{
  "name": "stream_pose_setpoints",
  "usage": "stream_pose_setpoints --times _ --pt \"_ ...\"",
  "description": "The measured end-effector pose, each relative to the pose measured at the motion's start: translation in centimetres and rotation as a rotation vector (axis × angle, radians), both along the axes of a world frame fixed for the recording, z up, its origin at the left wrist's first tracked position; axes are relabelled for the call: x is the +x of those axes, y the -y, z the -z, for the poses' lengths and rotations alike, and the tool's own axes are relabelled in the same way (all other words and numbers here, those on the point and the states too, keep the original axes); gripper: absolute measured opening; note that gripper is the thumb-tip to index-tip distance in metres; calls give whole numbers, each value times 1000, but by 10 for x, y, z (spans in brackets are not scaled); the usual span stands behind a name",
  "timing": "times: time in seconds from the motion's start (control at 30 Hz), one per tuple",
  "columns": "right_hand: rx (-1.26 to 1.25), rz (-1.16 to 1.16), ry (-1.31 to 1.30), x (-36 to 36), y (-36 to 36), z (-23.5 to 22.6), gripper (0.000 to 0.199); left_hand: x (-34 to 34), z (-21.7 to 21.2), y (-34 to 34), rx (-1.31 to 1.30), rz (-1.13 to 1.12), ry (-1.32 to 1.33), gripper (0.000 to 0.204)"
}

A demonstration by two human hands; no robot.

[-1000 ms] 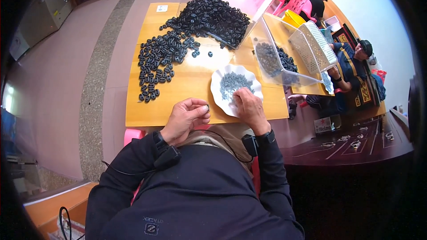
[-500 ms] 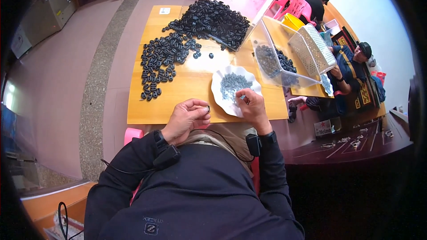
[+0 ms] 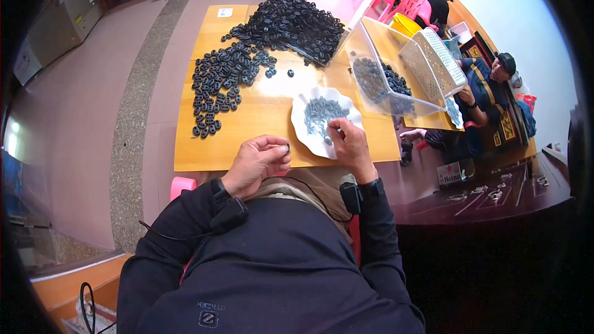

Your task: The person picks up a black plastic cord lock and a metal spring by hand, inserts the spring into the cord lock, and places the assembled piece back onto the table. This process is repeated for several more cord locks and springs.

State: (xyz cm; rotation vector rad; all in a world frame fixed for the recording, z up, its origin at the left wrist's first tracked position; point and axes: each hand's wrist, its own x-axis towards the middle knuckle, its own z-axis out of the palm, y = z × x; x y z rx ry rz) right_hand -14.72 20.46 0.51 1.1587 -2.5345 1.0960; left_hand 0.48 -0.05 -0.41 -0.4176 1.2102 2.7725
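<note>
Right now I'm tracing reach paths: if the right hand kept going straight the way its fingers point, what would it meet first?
The right hand already has its fingertips at the white scalloped plate; straight on it would likely meet the small grey parts heaped there, though depth is hard to judge.

wooden table (image 3: 260, 130) bears black rings (image 3: 247, 68), white plate (image 3: 303, 130), clear bins (image 3: 396, 80).

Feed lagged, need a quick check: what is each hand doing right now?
Left hand: closed, pinching a small dark ring at the fingertips.
Right hand: fingers curled into the small grey parts on the white plate; a grasp cannot be told.
</note>
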Motion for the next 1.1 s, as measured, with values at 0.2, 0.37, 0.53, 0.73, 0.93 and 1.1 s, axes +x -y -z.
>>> stream_pose_setpoints --times 0.2,0.37,0.53,0.73,0.93,1.1 --pt "-19 0 -16 2 1 -1 8 0 1 1 12 23 15 16" --pt "-118 28 199 4 -1 1 11 -1 0 0 -27 31 5 18" --pt "-267 -81 508 12 -4 -2 12 -3 -8 -2 -81 39 17 19" --pt "-465 -241 637 37 9 -22 13 -18 -20 -15 -224 113 -102 19" --pt "-432 -304 664 48 10 -24 15 -22 -20 -15 -247 180 -174 20" --pt "-443 -311 684 46 11 -19 14 -25 -13 -14 -226 179 -154 18"
